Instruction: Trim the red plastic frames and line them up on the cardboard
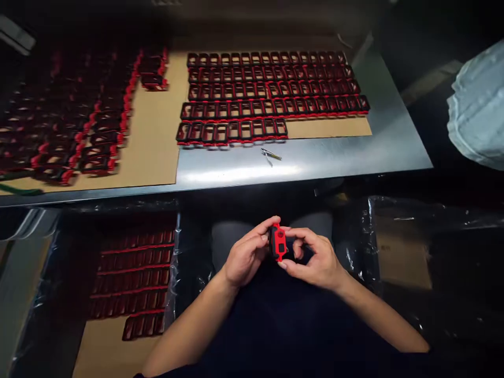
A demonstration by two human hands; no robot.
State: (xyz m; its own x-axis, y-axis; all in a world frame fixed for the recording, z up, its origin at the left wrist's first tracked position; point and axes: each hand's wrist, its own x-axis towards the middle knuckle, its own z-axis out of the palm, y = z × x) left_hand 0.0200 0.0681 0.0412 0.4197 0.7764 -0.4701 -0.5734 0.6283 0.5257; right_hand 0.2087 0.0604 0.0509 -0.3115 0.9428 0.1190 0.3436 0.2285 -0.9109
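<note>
Perhaps precariously, the left grip and right grip are pinching the case with fingertips, holding it above the lap, just short of the bench. Only small contacts are supporting it, so a twist or uneven pressure could be sending it slipping onto the lap

No txt, nos. or brand legible anywhere. Faint dark mark on cardboard at R side, too small & dim to read; can't tell if print or smudge
</note>
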